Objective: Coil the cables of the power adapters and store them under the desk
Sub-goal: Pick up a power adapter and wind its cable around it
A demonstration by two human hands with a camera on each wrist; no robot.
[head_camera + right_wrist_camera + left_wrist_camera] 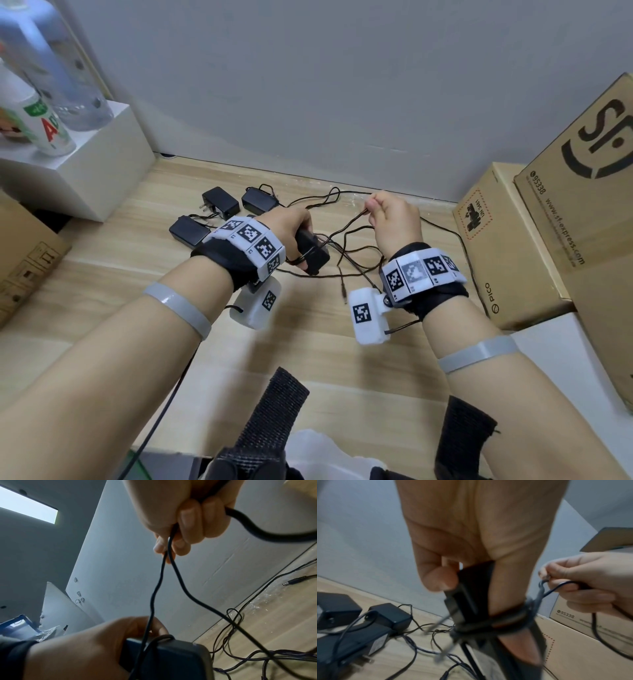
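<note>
Left hand [289,228] gripped adapter [313,251], turns round finger; right hand [394,219] pinched cable [346,226] (taut) — loose cables [359,260] mid-desk could snag, dragging neighbours.

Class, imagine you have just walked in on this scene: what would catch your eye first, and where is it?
At centre, the left hand grips a black power adapter with cable wound around it and a finger, while the right hand pinches that cable raised above the wooden surface. Behind the left wrist lie three more adapters amid loose tangled cables.

"SF", "95338", "www.sf-express.com" on large carton [582,192], "PICO" on smaller carton [507,260]
</note>
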